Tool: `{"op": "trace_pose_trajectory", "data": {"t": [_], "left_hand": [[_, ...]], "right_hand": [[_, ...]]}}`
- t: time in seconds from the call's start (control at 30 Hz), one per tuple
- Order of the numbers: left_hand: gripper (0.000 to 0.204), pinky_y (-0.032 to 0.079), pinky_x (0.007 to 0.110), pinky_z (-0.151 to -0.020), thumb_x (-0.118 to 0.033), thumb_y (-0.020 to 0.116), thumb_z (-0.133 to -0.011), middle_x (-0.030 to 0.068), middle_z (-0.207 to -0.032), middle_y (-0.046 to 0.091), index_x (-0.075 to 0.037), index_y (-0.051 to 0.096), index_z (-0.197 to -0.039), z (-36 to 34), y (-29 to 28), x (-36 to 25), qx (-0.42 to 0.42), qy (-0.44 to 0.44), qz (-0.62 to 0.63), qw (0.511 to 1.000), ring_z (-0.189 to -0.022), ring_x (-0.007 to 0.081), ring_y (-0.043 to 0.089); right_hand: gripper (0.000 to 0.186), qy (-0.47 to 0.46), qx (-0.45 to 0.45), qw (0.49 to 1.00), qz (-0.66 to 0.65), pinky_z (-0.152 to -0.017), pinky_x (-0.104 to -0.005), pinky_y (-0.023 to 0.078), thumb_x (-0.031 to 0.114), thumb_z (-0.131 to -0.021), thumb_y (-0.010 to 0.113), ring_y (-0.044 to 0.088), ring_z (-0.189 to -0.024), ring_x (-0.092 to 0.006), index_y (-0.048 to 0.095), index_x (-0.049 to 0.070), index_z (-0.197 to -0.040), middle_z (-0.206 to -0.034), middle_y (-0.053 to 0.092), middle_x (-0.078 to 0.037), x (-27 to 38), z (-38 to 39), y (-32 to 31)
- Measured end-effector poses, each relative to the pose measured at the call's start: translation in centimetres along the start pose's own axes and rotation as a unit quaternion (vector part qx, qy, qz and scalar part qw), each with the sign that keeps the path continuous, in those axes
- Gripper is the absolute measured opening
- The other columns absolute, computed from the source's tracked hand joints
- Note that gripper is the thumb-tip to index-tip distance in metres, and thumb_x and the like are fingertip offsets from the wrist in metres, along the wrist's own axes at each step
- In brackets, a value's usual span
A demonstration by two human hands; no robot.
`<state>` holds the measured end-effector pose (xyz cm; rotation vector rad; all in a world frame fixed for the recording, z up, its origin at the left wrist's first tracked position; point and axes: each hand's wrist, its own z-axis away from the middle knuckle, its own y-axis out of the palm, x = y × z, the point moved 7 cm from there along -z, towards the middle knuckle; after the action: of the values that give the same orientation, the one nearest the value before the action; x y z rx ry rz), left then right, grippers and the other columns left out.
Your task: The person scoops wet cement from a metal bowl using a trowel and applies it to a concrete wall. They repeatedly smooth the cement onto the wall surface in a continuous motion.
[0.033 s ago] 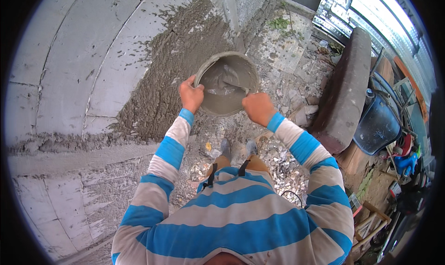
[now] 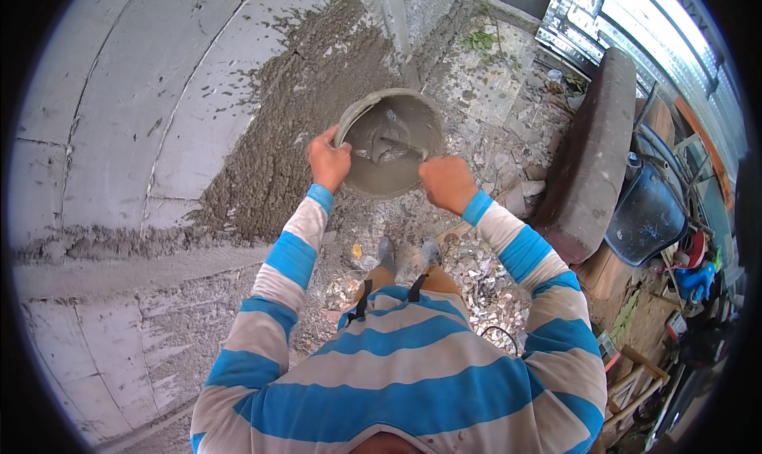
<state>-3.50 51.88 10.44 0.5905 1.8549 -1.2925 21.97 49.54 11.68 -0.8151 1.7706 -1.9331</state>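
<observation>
My left hand (image 2: 329, 160) grips the left rim of a round, mortar-smeared bucket (image 2: 373, 98), fingers closed over its edge. Inside lies wet grey mortar (image 2: 382, 179). My right hand (image 2: 448, 184) is closed in a fist at the bucket's right rim, round the handle of a trowel (image 2: 403, 144). The handle itself is hidden by my fingers. The trowel's shank slants left into the bucket, and its blade is partly sunk in the mortar. Just left of the bucket, rough wet mortar (image 2: 278, 136) coats part of the block wall.
Pale block wall (image 2: 119, 128) fills the left side. Rubble and chips (image 2: 484, 275) cover the ground around my feet. To the right lie a long brown padded slab (image 2: 591, 152), a dark blue chair (image 2: 647, 216) and a wooden frame (image 2: 635, 382).
My right hand has shifted slightly right, drawing the trowel with it through the mortar. The bucket and my left hand have moved a touch to the right.
</observation>
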Motion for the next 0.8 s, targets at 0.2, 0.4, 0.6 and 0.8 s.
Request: {"op": "trace_pose_trajectory", "data": {"t": [0.2, 0.4, 0.6, 0.8], "left_hand": [[0.041, 0.053, 0.045, -0.085, -0.006, 0.068, -0.073, 0.0242, -0.098, 0.071, -0.008, 0.073, -0.114, 0.1, 1.6, -7.5, -0.003, 0.056, -0.116, 0.992, -0.093, 0.0424, 0.068], [0.040, 0.054, 0.048, -0.084, -0.008, 0.071, -0.073, 0.0210, -0.096, 0.071, -0.017, 0.075, -0.112, 2.2, 4.7, -11.2, 0.074, 0.108, -0.187, 0.974, -0.090, 0.0416, 0.068], [0.039, 0.054, 0.046, -0.086, -0.007, 0.072, -0.073, 0.0207, -0.099, 0.071, -0.016, 0.075, -0.111, 3.1, 5.1, -9.0, 0.118, 0.075, -0.208, 0.968, -0.093, 0.0416, 0.068], [0.038, 0.054, 0.041, -0.088, -0.005, 0.071, -0.073, 0.0214, -0.106, 0.072, -0.001, 0.073, -0.110, 2.5, 4.4, 1.5, 0.114, -0.034, -0.113, 0.986, -0.097, 0.0336, 0.071]], "right_hand": [[0.012, 0.075, -0.024, 0.995, -0.067, -0.069, -0.0433, 0.058, 0.010, -0.082, 0.063, 0.072, -0.079, -0.0340, 0.072, 0.002, -0.083, -0.088, 0.072, -0.021, -4.6, -2.2, -2.0], [0.012, 0.172, 0.226, 0.772, -0.569, -0.043, -0.0326, 0.050, 0.005, -0.077, 0.071, 0.064, -0.049, -0.0201, 0.070, -0.005, -0.084, -0.065, 0.067, -0.014, -10.0, 2.5, 9.6], [0.020, 0.168, 0.222, 0.515, -0.811, -0.038, -0.0283, 0.042, 0.000, -0.077, 0.073, 0.058, -0.047, -0.0139, 0.070, -0.005, -0.096, -0.067, 0.065, -0.008, -3.1, 6.6, 15.7], [0.032, 0.169, 0.196, 0.404, -0.877, -0.041, -0.0270, 0.043, -0.002, -0.083, 0.068, 0.058, -0.050, -0.0127, 0.068, -0.005, -0.114, -0.074, 0.066, -0.007, 1.5, 7.4, 15.6]]}}
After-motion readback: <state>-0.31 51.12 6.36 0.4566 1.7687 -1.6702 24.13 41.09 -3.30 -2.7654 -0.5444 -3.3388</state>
